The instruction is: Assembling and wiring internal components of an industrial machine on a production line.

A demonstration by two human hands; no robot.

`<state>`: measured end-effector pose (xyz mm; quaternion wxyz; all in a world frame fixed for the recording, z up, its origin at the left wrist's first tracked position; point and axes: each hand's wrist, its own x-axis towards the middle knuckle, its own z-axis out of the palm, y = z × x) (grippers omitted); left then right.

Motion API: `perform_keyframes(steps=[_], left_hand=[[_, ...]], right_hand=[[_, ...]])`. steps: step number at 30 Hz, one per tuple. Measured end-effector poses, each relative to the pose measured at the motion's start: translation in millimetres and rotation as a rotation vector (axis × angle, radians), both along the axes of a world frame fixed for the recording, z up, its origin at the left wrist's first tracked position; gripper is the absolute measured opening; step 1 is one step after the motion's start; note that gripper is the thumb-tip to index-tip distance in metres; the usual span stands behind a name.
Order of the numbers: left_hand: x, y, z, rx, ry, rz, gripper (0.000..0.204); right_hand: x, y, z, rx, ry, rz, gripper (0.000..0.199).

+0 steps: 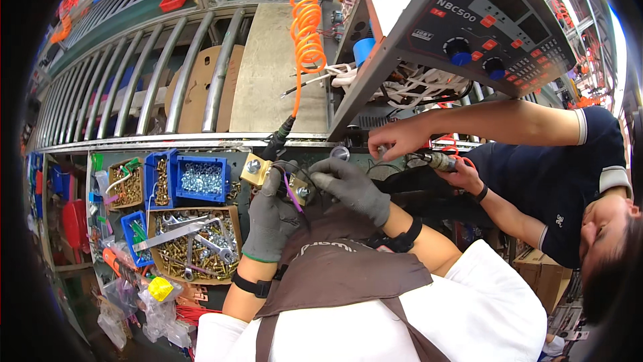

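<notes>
Left hand [270, 220] holds the brass-coloured assembly [255, 171] just right of the blue bin [202, 198] and should brace it, while the right hand [351, 189], grip unclear, should leave the purple wire [292, 192] unpinched.

Bolt box [237, 228], obstacle beside left hand [270, 223]

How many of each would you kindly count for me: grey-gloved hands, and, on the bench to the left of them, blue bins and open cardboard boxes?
Grey-gloved hands: 2
Blue bins: 3
Open cardboard boxes: 2
Total: 7
</notes>
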<state>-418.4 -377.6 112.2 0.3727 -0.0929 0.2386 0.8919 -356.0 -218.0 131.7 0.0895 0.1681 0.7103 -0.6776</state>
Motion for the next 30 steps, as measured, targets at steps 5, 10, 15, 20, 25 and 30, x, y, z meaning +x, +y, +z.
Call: perform_keyframes(steps=[5, 10, 15, 20, 25, 30], left_hand=[[2.7, 2.1, -0.5, -0.073, -0.003, 0.004, 0.026], [5.4, -3.3, 1.2, -0.278, 0.051, -0.112, 0.023], [8.1, -15.4, -14.3, -0.707, 0.78, -0.313, 0.026], [5.5, -7.5, -16.4, -0.683, 0.306, -0.262, 0.033], [-0.9, -7.1, 7.8, -0.418, 0.42, -0.057, 0.039], [-2.9, -12.9, 7.0, -0.448, 0.491, -0.076, 0.048]], right_hand=[[0.0, -5.5, -16.1, 0.005, 0.17, 0.076, 0.028], [-4.3, -3.6, -14.5, -0.018, 0.03, 0.118, 0.026], [-8.3, -7.6, 6.1, -0.014, -0.006, 0.139, 0.026], [-5.9, -14.4, -19.8, -0.008, 0.137, 0.134, 0.029], [-11.1, -10.0, -5.1, 0.007, 0.02, 0.062, 0.023], [-14.6, -3.4, 8.9, -0.035, 0.105, 0.007, 0.021]])
